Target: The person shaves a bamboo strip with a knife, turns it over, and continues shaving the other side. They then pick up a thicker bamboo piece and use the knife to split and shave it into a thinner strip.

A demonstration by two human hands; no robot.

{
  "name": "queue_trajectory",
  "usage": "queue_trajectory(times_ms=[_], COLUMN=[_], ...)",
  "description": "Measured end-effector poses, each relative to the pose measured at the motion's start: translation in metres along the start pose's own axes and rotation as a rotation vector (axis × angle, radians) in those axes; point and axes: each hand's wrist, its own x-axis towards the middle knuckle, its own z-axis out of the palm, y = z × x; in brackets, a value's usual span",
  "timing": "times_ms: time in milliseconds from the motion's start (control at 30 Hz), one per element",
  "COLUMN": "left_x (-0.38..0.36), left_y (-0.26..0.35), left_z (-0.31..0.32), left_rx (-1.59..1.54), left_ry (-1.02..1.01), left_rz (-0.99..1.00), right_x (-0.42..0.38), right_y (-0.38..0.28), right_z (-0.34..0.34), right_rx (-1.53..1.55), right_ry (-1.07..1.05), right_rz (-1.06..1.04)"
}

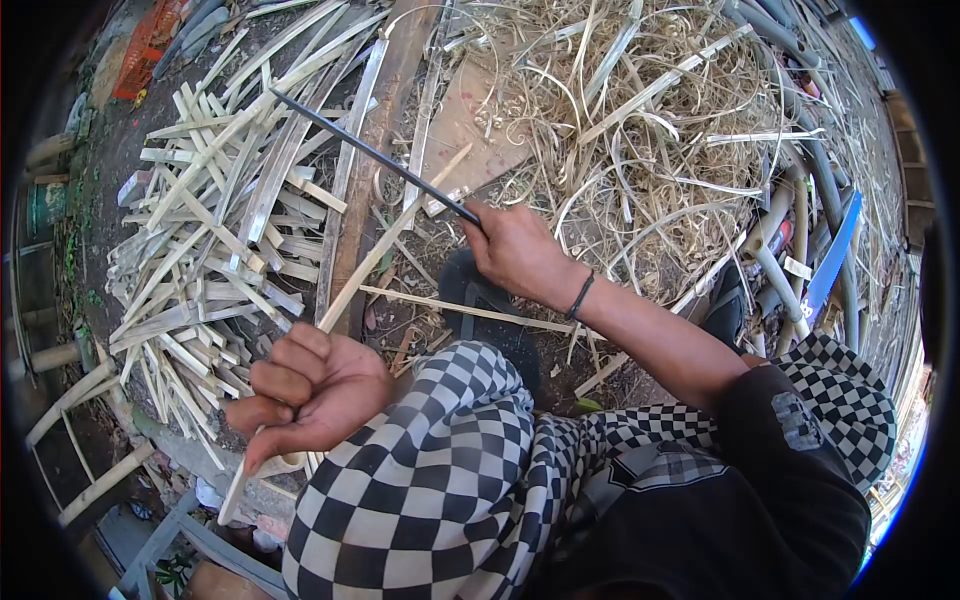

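My left hand (318, 385) is closed around a pale bamboo strip (372, 258). One end of the strip points up and to the right, and a short tail (232, 498) sticks out below my fingers. In my right hand (520, 250) is a knife with a long, narrow dark blade (365, 150), its handle hidden in my fist. The blade slants up to the left and crosses the strip near its far end in this view. My left forearm side rests by my knee in checkered trousers (420, 450).
A heap of split bamboo strips (215, 215) lies left of a wooden plank (385, 130). Curly shavings (660, 150) pile up ahead to the right, beside a piece of cardboard (478, 125). A blue saw blade (832, 262) leans among poles at right. A dark sandal (480, 310) is below my right hand.
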Motion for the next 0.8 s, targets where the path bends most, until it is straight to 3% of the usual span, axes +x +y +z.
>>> queue_trajectory(times_ms=[100,133,267,300,367,467,567,633,700,800], left_x=[-0.009,-0.009,-0.008,-0.007,-0.005,-0.006,-0.004,-0.003,-0.005,-0.007], left_y=[0.0,0.001,0.001,0.003,-0.004,-0.004,-0.002,-0.001,-0.003,0.001], left_z=[-0.004,0.0,-0.001,0.0,0.0,0.004,0.0,-0.001,-0.001,-0.002], left_rx=[-0.134,-0.078,-0.063,-0.076,-0.183,-0.12,-0.092,-0.083,-0.101,-0.071], left_ry=[-0.104,-0.042,-0.038,-0.042,-0.159,-0.102,-0.064,-0.101,-0.104,-0.059], left_rz=[0.016,0.009,0.012,0.018,0.017,0.015,0.041,0.022,0.017,0.0], right_x=[-0.003,-0.008,0.026,0.043,0.032,0.007,0.032,0.036,0.026,0.023], right_y=[-0.031,-0.043,0.028,0.031,0.025,-0.031,0.01,0.0,-0.016,0.007], right_z=[-0.027,-0.035,0.002,-0.016,-0.019,-0.029,-0.005,-0.016,-0.027,-0.011], right_rx=[-0.118,-0.127,-0.199,-0.222,-0.287,-0.155,-0.028,-0.081,-0.254,-0.16], right_ry=[-0.109,-0.167,-0.042,-0.108,-0.1,-0.137,-0.037,-0.034,-0.138,-0.154], right_rz=[0.013,-0.027,0.16,0.172,0.073,-0.012,0.026,0.023,-0.073,-0.026])
